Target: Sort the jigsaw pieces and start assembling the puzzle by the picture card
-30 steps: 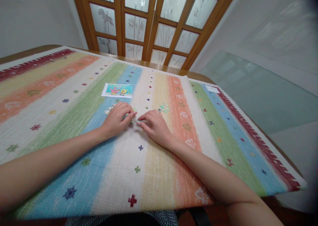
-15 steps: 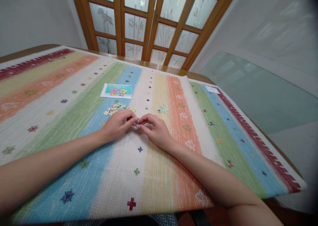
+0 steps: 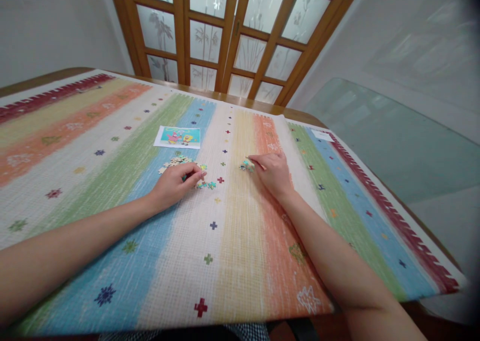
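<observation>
My left hand (image 3: 180, 182) is closed in a pinch beside a heap of jigsaw puzzle pieces (image 3: 173, 165), partly covering it. Whatever sits between its fingertips is too small to make out. Just below those fingertips lie a few loose colored pieces (image 3: 212, 185) on the white stripe. Farther right, my right hand (image 3: 272, 173) reaches to a small group of blue-green puzzle pieces (image 3: 244, 166). Its thumb and index finger are pinched at the group's edge, seemingly on a puzzle piece; the other fingers are curled under.
A printed picture card (image 3: 177, 137) with cartoon figures lies behind the heap. The striped tablecloth (image 3: 187, 261) covers the table. A white paper (image 3: 321, 135) rests near the far right edge. Beyond stand wooden doors (image 3: 225, 36) with glass panes.
My hands were together over small pieces and are now apart. The right one has moved right to the small group; the left stays near the heap. Loose pieces now show between them.
</observation>
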The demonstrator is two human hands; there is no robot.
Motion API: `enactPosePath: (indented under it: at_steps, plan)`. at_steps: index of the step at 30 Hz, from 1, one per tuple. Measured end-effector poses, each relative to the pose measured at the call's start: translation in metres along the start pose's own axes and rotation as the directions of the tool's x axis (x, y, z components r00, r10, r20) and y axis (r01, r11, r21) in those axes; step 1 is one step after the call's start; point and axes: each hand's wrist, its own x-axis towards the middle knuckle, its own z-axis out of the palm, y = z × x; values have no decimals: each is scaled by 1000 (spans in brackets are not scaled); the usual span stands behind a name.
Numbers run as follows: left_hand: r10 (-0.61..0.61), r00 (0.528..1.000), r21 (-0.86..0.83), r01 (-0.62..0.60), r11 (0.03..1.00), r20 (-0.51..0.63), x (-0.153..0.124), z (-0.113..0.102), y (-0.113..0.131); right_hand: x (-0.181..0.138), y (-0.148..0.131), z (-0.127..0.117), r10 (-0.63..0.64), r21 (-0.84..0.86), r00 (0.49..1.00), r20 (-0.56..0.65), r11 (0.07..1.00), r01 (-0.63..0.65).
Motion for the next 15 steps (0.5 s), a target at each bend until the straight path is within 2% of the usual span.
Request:
enactPosePath:
  at_steps: [2,5,10,15]
  plan:
    - [-21,1000,-4,21,1000,0,0,0,-1,-2,18,-4,39,-132,999,28,991,-35]
    - [-50,999,-1,50,999,0,-1,0,-2,-6,27,-8,95,-251,992,86,965,-71]
    - [-62,998,-20,62,998,-17,1,-2,1,-7,18,-7,158,-354,969,191,932,-82]
    - [-86,996,-23,86,996,-13,0,-1,0,-7,9,-8,194,-390,971,141,912,-125]
